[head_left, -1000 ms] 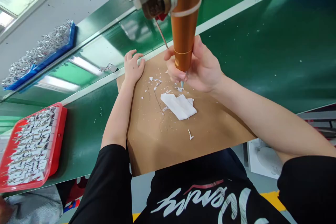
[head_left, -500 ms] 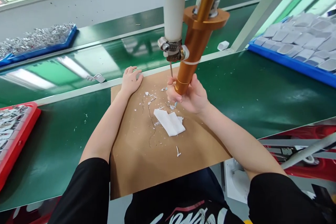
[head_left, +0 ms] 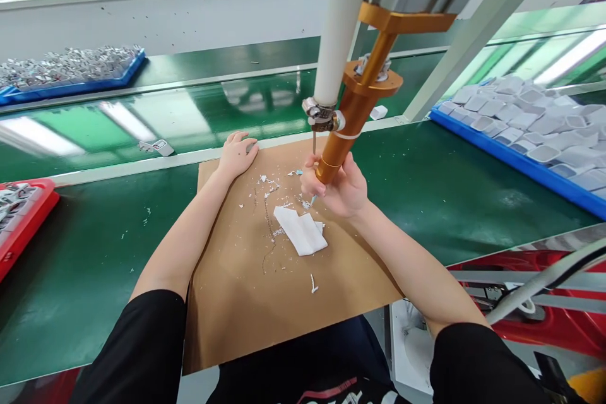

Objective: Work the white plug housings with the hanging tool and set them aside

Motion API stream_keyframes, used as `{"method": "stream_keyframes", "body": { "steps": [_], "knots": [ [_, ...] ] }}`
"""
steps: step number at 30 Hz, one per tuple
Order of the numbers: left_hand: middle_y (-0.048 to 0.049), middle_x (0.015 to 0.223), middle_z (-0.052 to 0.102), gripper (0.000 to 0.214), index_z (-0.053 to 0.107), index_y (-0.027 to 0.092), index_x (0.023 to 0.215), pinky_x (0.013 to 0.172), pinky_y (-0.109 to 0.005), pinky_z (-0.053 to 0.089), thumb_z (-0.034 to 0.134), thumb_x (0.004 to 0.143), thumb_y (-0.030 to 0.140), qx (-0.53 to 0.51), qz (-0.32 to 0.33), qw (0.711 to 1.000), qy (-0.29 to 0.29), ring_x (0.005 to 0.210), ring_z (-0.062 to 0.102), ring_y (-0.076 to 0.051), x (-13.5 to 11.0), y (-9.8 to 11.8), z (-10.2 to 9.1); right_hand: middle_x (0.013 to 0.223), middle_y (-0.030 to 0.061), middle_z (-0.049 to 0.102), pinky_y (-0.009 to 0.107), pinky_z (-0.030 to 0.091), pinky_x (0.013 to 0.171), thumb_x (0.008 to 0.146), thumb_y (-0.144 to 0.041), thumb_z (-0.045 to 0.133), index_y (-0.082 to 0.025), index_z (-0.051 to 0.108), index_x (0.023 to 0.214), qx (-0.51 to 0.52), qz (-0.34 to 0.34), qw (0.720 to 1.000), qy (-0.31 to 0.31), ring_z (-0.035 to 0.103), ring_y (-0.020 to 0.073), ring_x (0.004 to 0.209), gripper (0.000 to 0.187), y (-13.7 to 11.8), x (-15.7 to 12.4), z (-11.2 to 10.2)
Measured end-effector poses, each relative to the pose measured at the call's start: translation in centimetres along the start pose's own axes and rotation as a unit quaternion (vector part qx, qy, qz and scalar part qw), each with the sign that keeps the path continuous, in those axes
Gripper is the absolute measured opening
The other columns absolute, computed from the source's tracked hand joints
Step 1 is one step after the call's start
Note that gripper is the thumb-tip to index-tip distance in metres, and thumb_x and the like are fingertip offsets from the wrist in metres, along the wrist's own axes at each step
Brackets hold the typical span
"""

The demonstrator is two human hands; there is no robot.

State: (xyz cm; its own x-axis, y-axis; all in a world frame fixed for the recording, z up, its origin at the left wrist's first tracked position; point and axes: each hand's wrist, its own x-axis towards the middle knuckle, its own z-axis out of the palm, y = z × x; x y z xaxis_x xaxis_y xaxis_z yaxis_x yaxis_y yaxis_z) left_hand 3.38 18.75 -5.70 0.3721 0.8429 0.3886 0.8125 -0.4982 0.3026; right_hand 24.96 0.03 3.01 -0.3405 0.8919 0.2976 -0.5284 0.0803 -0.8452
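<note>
My right hand [head_left: 341, 192] is wrapped around the lower end of an orange glue dispenser [head_left: 341, 132] that hangs from above beside a white tube [head_left: 337, 38]. Its thin tip points down at the brown cardboard sheet [head_left: 265, 303]. A folded white paper [head_left: 300, 231] lies just below the tip, among white glue scraps [head_left: 266, 187]. My left hand [head_left: 237, 153] rests flat on the far left corner of the cardboard, fingers slightly curled, holding nothing.
The cardboard lies on a green conveyor belt [head_left: 85, 246]. A blue tray of white plastic parts [head_left: 530, 132] sits at the right. At the far left are a blue tray of metal pieces [head_left: 71, 69] and a red tray [head_left: 21, 208]. A small white part [head_left: 158, 148] lies on the belt rail.
The view has tilted up and levelled, bringing the right blue tray and the dispenser's upper mount into sight. Both hands stay in place on the cardboard and dispenser.
</note>
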Motion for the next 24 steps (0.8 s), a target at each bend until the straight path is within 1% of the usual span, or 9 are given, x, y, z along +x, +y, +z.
{"method": "stream_keyframes", "body": {
  "steps": [4, 7, 9, 11, 14, 16, 18, 20, 24],
  "knots": [
    [-0.0122, 0.126, 0.054, 0.037, 0.066, 0.018, 0.111, 0.107, -0.046, 0.035, 0.044, 0.088, 0.036, -0.007, -0.004, 1.000, -0.010, 0.124, 0.042, -0.029, 0.1, 0.1, 0.1, 0.051, -0.0028, 0.047, 0.027, 0.035, 0.054, 0.080, -0.068, 0.037, -0.020, 0.058, 0.089, -0.033, -0.006, 0.999, -0.011, 0.039, 0.0100, 0.048, 0.053, -0.5, -0.2, 0.0],
    [-0.0120, 0.124, 0.055, 0.036, 0.065, 0.018, 0.112, 0.107, -0.044, 0.035, 0.044, 0.088, 0.036, -0.012, 0.001, 1.000, -0.011, 0.123, 0.043, -0.028, 0.1, 0.0, 0.3, 0.055, 0.0005, 0.054, 0.028, 0.039, 0.058, 0.081, -0.071, 0.026, -0.019, 0.060, 0.090, -0.062, 0.007, 0.998, -0.012, 0.049, 0.0125, 0.054, 0.062, -1.4, -0.3, 0.2],
    [-0.0111, 0.123, 0.056, 0.035, 0.064, 0.019, 0.112, 0.107, -0.044, 0.035, 0.044, 0.089, 0.036, -0.016, 0.001, 1.000, -0.013, 0.122, 0.043, -0.028, 0.2, -0.1, 0.4, 0.062, 0.0027, 0.060, 0.030, 0.043, 0.062, 0.083, -0.069, 0.025, -0.017, 0.061, 0.092, -0.092, 0.023, 0.995, 0.014, 0.055, 0.0137, 0.059, 0.064, -1.9, -0.1, 0.2],
    [-0.0105, 0.123, 0.055, 0.035, 0.064, 0.019, 0.112, 0.107, -0.044, 0.035, 0.044, 0.089, 0.036, -0.020, -0.001, 1.000, -0.014, 0.122, 0.043, -0.028, 0.2, -0.1, 0.5, 0.071, 0.0035, 0.063, 0.030, 0.047, 0.066, 0.082, -0.064, 0.037, -0.017, 0.060, 0.093, -0.132, 0.035, 0.988, 0.073, 0.060, 0.0140, 0.066, 0.053, -1.8, 0.3, -0.1],
    [-0.0107, 0.123, 0.055, 0.034, 0.063, 0.018, 0.111, 0.107, -0.045, 0.035, 0.044, 0.089, 0.035, -0.024, -0.003, 1.000, -0.015, 0.122, 0.043, -0.028, 0.2, 0.1, 0.5, 0.076, 0.0027, 0.063, 0.027, 0.048, 0.066, 0.077, -0.050, 0.053, -0.017, 0.060, 0.088, -0.220, 0.068, 0.950, 0.209, 0.060, 0.0128, 0.070, 0.035, -0.1, 1.1, -1.6],
    [-0.0112, 0.122, 0.056, 0.034, 0.063, 0.018, 0.111, 0.106, -0.045, 0.036, 0.044, 0.089, 0.035, -0.026, -0.004, 0.999, -0.017, 0.122, 0.043, -0.028, 0.2, 0.3, 0.4, 0.071, 0.0018, 0.059, 0.024, 0.044, 0.059, 0.077, -0.045, 0.052, -0.016, 0.058, 0.081, -0.284, 0.072, 0.913, 0.284, 0.055, 0.0101, 0.062, 0.030, 1.7, 1.6, -3.0],
    [-0.0114, 0.122, 0.056, 0.033, 0.063, 0.018, 0.110, 0.105, -0.045, 0.037, 0.044, 0.089, 0.035, -0.028, -0.004, 0.999, -0.021, 0.121, 0.044, -0.028, 0.3, 0.5, 0.3, 0.064, -0.0003, 0.054, 0.023, 0.041, 0.056, 0.076, -0.040, 0.053, -0.015, 0.054, 0.073, -0.317, 0.059, 0.896, 0.304, 0.048, 0.0076, 0.057, 0.025, 3.0, 2.0, -4.5],
    [-0.0113, 0.121, 0.056, 0.032, 0.063, 0.017, 0.109, 0.105, -0.044, 0.038, 0.044, 0.089, 0.034, -0.031, -0.004, 0.999, -0.024, 0.120, 0.044, -0.027, 0.3, 0.6, 0.3, 0.062, -0.0019, 0.049, 0.022, 0.037, 0.055, 0.076, -0.038, 0.052, -0.016, 0.054, 0.074, -0.356, 0.035, 0.881, 0.310, 0.043, 0.0067, 0.056, 0.022, 3.5, 2.3, -5.8],
    [-0.0110, 0.121, 0.056, 0.031, 0.062, 0.017, 0.109, 0.104, -0.044, 0.038, 0.045, 0.089, 0.034, -0.036, -0.008, 0.999, -0.025, 0.120, 0.044, -0.027, 0.4, 0.7, 0.3, 0.063, -0.0030, 0.043, 0.022, 0.035, 0.057, 0.082, -0.038, 0.043, -0.018, 0.054, 0.081, -0.450, -0.014, 0.830, 0.330, 0.038, 0.0076, 0.057, 0.022, 2.3, 2.8, -7.8]
  ]
}}
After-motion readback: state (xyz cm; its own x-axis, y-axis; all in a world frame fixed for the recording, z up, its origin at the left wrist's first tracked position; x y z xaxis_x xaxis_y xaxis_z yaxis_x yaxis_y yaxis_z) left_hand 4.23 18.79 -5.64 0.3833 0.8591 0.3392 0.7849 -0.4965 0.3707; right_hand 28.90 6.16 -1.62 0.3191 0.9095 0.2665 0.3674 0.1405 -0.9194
